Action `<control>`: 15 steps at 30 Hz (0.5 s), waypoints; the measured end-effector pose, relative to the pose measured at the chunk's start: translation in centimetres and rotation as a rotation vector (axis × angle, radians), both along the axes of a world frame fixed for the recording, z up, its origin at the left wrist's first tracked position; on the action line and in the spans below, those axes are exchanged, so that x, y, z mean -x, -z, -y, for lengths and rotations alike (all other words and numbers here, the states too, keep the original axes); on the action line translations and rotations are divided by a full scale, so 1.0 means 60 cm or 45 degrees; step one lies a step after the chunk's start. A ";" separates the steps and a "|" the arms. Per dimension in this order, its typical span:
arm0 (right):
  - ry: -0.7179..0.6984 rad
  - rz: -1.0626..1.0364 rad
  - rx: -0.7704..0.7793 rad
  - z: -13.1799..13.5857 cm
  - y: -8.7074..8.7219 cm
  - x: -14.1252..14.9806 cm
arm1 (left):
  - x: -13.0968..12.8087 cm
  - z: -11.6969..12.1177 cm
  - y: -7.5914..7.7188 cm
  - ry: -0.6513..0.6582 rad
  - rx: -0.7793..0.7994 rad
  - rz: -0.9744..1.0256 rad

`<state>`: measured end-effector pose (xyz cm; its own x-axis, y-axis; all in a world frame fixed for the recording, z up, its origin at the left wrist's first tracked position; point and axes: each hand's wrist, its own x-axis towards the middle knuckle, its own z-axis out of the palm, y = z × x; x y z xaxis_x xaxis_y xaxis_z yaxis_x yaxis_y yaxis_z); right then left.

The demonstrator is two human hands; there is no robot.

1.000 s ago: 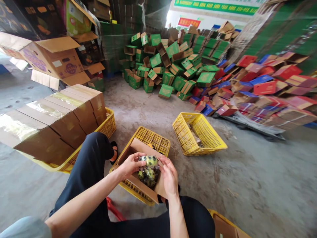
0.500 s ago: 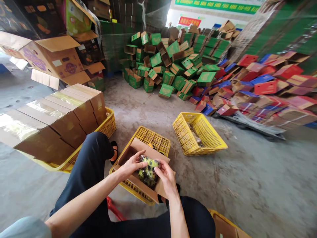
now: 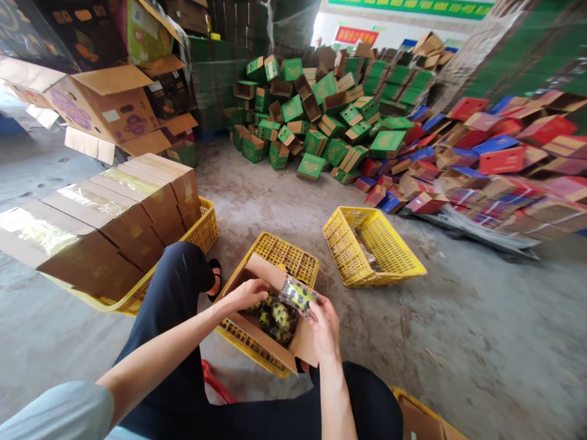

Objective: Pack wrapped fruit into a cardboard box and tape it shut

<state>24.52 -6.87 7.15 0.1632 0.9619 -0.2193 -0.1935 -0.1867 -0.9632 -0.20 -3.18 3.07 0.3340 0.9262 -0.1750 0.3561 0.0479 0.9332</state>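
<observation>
An open cardboard box (image 3: 257,330) rests on a yellow crate (image 3: 287,256) between my knees. Inside it lie clear plastic packets of yellow-and-black items (image 3: 277,319). My right hand (image 3: 323,324) is closed on one such packet (image 3: 298,294), held up over the box's right side. My left hand (image 3: 245,294) reaches into the box's left part, fingers curled down onto the packets there; I cannot see what they grip.
Taped brown cartons (image 3: 105,220) fill a yellow crate (image 3: 202,229) at my left. Another yellow crate (image 3: 373,247) lies tilted on the concrete floor ahead. Piles of green boxes (image 3: 312,116) and red and blue boxes (image 3: 495,159) stand behind. A crate corner (image 3: 422,415) is at my right knee.
Both hands held one packet over the box before. Now the right hand has lifted a packet up and to the right, and the left hand has dropped into the box.
</observation>
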 end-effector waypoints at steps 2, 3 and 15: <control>0.001 -0.025 0.024 -0.001 0.002 0.004 | -0.013 -0.002 0.017 0.140 -0.064 -0.150; -0.004 -0.032 0.034 -0.001 0.003 0.006 | -0.020 -0.001 0.025 0.183 -0.087 -0.196; -0.097 0.020 0.073 0.001 0.015 0.016 | 0.039 0.016 0.034 0.361 -0.314 -0.926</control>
